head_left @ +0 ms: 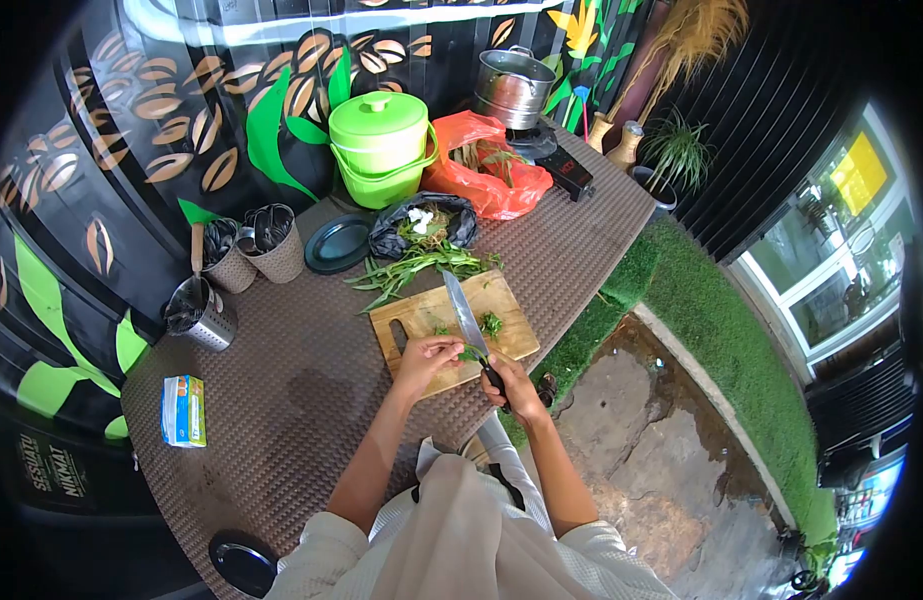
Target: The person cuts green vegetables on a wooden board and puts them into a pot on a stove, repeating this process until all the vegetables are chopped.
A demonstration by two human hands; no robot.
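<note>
A kitchen knife [461, 308] is gripped by its black handle in my right hand [517, 390], its blade pointing away over the wooden cutting board [516, 335]. My left hand [431, 360] is closed in a pinch on a green leafy stem [471, 353] beside the blade, near the board's front edge. Chopped greens [491, 323] lie on the board right of the blade, with a smaller bit to its left. Just beyond the board, a bunch of long-leaved greens [411, 275] rests on the woven table [281, 400].
Behind the greens are a black plastic bag [461, 222] of scraps, a dark plate [338, 245], a lime-green lidded bucket [379, 135] and a red bag [521, 195]. A steel pot [514, 88] stands at the far end. Utensil holders [273, 245] and a blue-white packet [184, 410] are left.
</note>
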